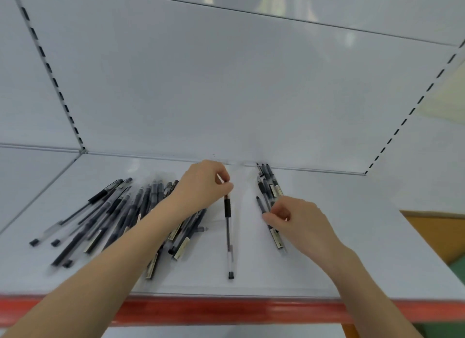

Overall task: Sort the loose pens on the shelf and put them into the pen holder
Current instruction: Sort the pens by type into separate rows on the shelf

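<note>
- A white shelf (pixel 352 237) with a red front edge (pixel 226 310) is seen from above; a white back panel (pixel 226 98) stands behind it.
- A large pile of pens (pixel 113 217) is spread on the left part of the shelf, fanned and overlapping, partly covered by the left forearm.
- 1 single pen (pixel 228 227), clear with a black grip, is laid lengthwise between the 2 hands, its capped end toward the front edge.
- The far end of the single pen is pinched by the left hand (pixel 201 184): the thumb and forefinger are closed on it and the other fingers are curled in. The rest of the barrel runs out below the fingertips and appears to rest on the shelf.
- A small group of pens (pixel 270 186) is lined up on the right, tips near the back panel.
- The small group of pens is gripped at its near part by the right hand (pixel 302 222), fingers curled narrow with the fingertips (pixel 268 218) on the barrels. Probably 1 pen is pinched, but blur hides the exact count.
- The 2 hands are kept apart, with the single pen closer to the left one.
</note>
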The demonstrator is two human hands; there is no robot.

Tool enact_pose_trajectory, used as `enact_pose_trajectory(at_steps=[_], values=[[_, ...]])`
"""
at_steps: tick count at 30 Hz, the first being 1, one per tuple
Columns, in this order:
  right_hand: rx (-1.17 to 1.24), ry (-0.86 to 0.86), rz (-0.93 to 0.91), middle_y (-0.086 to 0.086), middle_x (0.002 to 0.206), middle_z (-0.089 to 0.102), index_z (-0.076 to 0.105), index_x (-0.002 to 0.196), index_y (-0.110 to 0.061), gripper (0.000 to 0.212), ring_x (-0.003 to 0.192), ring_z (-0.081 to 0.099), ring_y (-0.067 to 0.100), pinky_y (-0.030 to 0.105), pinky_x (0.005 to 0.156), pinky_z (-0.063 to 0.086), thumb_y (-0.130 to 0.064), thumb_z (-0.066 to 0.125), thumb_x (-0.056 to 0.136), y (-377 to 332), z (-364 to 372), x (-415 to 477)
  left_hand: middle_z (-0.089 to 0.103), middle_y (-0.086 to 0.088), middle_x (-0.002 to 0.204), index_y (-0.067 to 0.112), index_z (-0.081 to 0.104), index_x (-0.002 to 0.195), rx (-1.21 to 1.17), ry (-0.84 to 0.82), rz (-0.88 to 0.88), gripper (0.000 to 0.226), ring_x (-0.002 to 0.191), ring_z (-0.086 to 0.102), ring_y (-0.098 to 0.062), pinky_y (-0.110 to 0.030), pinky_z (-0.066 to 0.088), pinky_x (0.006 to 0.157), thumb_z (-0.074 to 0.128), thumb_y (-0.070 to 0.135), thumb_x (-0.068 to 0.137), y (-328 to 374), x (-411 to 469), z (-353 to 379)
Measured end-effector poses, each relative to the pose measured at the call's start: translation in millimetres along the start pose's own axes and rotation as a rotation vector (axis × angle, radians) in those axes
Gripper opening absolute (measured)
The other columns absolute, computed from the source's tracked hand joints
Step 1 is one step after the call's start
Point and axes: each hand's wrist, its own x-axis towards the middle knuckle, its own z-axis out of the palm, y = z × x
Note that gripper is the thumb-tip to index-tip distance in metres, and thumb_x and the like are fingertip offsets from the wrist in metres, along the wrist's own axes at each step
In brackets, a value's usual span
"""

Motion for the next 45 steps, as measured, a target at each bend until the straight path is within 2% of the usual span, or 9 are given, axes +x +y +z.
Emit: enact_pose_trajectory(at_steps=[8,16,22,26,31,34,38,41,45], values=[[-0.287,-0.066,0.023,0.006,0.091,0.067,0.065,0.091,-0.008,0.029,0.085,0.063,0.025,0.031,0.070,0.044,-0.034,0.053,0.087,-9,7,8,0.060,0.001,0.108,0.014,0.061,0.109,0.319,-0.130,0.002,0.030,0.099,0.056,-0.020,-0.029,0.044,0.083,0.056,0.034,0.088,-9,1,5],[0.141,0.089,0.118,-0.011,0.062,0.052,0.051,0.068,-0.022,0.022,0.061,0.048,0.005,0.021,0.056,0.036,-0.030,0.052,0.089,7,-9,9,0.063,-0.008,0.105,0.005,0.064,0.102,0.276,-0.054,0.058,0.022,0.098,0.058,-0.024,-0.029,0.042,0.083,0.054,0.019,0.089,-15,31,4],[0.284,0.082,0.158,0.003,0.080,0.067,0.053,0.076,-0.017,0.019,0.059,0.049,0.009,0.020,0.055,0.036,-0.029,0.049,0.090,19,-8,2,0.063,-0.011,0.102,0.003,0.062,0.099,0.293,-0.107,0.181,0.020,0.084,0.050,-0.018,-0.025,0.038,0.075,0.053,0.018,0.090,-5,71,26],[0.340,0.082,0.180,-0.003,0.079,0.068,0.053,0.080,-0.017,0.017,0.073,0.062,0.016,0.022,0.060,0.043,-0.028,0.048,0.091,27,-10,-3,0.059,-0.011,0.111,0.003,0.058,0.109,0.373,-0.184,0.191,0.031,0.098,0.054,-0.025,-0.033,0.044,0.083,0.057,0.026,0.088,8,85,47],[0.369,0.098,0.169,-0.006,0.074,0.067,0.052,0.078,-0.019,0.015,0.055,0.054,-0.004,0.009,0.052,0.039,-0.027,0.049,0.091,35,-11,-5,0.058,-0.012,0.113,0.003,0.058,0.109,0.458,-0.200,0.188,0.026,0.101,0.055,-0.028,-0.033,0.044,0.082,0.053,0.011,0.086,16,88,55],[0.408,0.104,0.158,-0.005,0.076,0.067,0.052,0.079,-0.018,0.015,0.053,0.051,-0.005,0.006,0.050,0.038,-0.025,0.049,0.092,34,-12,-6,0.059,-0.010,0.109,0.004,0.060,0.109,0.295,-0.177,0.160,0.024,0.095,0.055,-0.022,-0.025,0.040,0.077,0.053,0.006,0.085,17,85,45],[0.517,0.128,0.124,-0.004,0.072,0.069,0.052,0.081,-0.017,0.012,0.066,0.061,0.012,0.008,0.050,0.039,-0.023,0.049,0.091,21,-20,-9,0.060,-0.003,0.078,0.005,0.065,0.096,-0.366,-0.198,0.004,0.015,0.071,0.056,-0.013,-0.019,0.051,0.066,0.059,0.000,0.084,29,61,13],[0.592,0.129,0.038,0.000,0.061,0.066,0.051,0.078,-0.020,0.013,0.048,0.050,0.012,0.012,0.044,0.036,-0.022,0.050,0.091,3,-26,-13,0.061,-0.003,0.078,0.009,0.067,0.088,-0.753,-0.183,-0.046,0.014,0.066,0.057,-0.007,-0.012,0.051,0.062,0.058,-0.001,0.085,34,36,-8],[0.654,0.148,-0.085,0.007,0.051,0.049,0.053,0.074,-0.014,0.016,0.042,0.041,0.005,0.009,0.043,0.031,-0.014,0.051,0.090,-16,-29,-20,0.062,0.001,0.064,0.004,0.067,0.090,-0.968,-0.173,-0.053,0.018,0.060,0.057,-0.005,-0.012,0.049,0.058,0.052,-0.004,0.085,34,11,-26]])
